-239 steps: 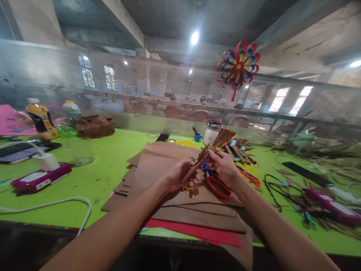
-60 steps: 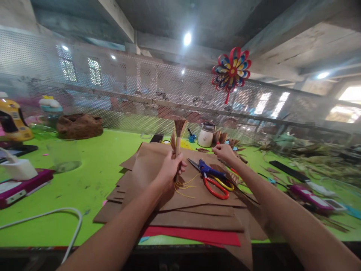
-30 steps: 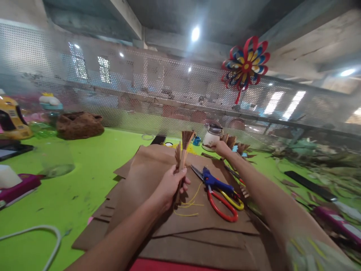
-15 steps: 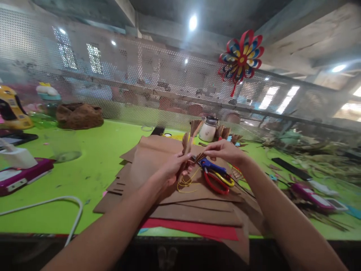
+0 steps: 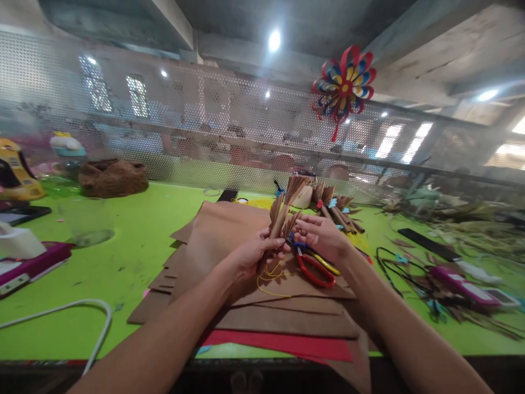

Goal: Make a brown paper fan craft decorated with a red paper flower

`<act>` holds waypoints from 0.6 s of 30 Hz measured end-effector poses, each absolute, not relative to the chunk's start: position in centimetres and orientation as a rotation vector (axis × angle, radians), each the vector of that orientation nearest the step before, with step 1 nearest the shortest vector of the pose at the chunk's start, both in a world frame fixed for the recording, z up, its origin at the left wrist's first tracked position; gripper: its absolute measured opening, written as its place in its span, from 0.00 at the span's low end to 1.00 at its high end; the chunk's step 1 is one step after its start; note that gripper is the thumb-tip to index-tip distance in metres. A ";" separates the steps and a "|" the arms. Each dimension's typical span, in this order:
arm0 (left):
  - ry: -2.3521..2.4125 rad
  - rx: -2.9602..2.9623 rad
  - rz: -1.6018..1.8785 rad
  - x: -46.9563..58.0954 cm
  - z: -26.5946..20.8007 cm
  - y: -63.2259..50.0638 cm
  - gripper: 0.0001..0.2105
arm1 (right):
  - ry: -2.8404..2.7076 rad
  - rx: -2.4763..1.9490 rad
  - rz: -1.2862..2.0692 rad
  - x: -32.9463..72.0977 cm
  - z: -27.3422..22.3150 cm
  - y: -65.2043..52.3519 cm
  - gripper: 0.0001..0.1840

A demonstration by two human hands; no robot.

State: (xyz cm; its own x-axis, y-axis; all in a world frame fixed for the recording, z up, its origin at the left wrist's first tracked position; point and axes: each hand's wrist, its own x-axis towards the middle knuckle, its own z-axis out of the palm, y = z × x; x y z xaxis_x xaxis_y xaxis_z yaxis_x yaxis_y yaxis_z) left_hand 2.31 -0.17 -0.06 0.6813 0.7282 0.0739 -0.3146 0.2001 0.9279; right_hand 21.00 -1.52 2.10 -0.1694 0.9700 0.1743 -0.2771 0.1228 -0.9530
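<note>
My left hand is closed around a rolled brown paper stem with a pleated, fanned top, tilted slightly right. A small pleated paper fan stands against the stem's right side, and the fingertips of my right hand pinch its edge. Thin yellow string trails below my left fingers onto the stacked brown paper sheets. Under my right hand lie scissors with red handles and another tool with blue and yellow grips, partly hidden by the hand.
Behind my right hand lie several finished paper stems with coloured ties. A white jar stands behind the held stem. Purple power strips sit right and left. A clear cup and brown bag are at left; dry husks at right.
The held paper stem now leans a little more to the right and hides more of the jar. My right hand has come lower and covers the blue grip. The view has shifted slightly.
</note>
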 end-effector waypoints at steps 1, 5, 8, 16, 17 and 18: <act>0.421 1.155 0.766 2.3 -0.1 -0.2 0.11 | -1.215 -0.813 1.335 20.9 1.9 -1.6 0.12; 0.428 1.156 0.802 2.3 -0.2 -0.2 0.12 | -1.323 -0.907 1.161 19.9 1.2 -2.1 0.13; 0.457 1.165 0.829 2.4 -0.2 -0.1 0.12 | -1.407 -1.009 0.980 18.7 1.0 -2.5 0.14; 0.564 1.156 0.912 2.6 -0.1 -0.2 0.11 | -1.426 -1.157 0.673 17.0 0.7 -2.9 0.12; 0.569 1.160 0.907 2.7 -0.1 -0.2 0.11 | -1.430 -1.148 0.689 17.0 0.6 -2.8 0.11; 0.572 1.164 0.904 2.7 -0.1 -0.2 0.11 | -1.432 -1.138 0.715 17.0 0.5 -2.7 0.11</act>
